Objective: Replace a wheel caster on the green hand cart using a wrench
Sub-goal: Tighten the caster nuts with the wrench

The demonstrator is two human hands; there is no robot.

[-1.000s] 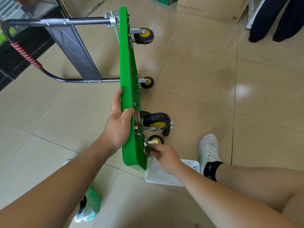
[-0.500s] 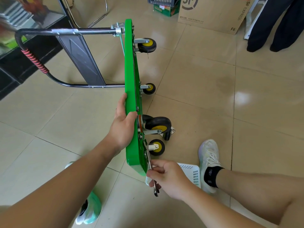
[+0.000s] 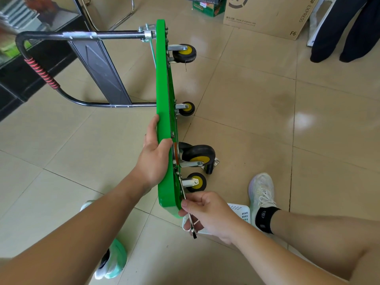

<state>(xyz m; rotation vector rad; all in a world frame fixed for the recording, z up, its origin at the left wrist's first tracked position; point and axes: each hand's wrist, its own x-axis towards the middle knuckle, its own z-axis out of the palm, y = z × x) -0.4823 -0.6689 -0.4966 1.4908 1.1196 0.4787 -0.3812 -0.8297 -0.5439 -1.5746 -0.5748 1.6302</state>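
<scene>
While the green hand cart (image 3: pixel 164 95) stands on its side edge on the tiled floor, wheels facing right and handle (image 3: pixel 41 76) stretching left, your left hand (image 3: pixel 153 161) grips the deck's near rim, thumb hooked over onto the underside. Your right hand (image 3: pixel 207 212) curls around a slim metal wrench (image 3: pixel 194 231) at the deck's nearest corner, its far end reaching toward the small yellow-hubbed caster (image 3: pixel 196 182). A larger black caster (image 3: pixel 198 155) sits just above. A white basket (image 3: pixel 240 211) lies beneath your right wrist.
</scene>
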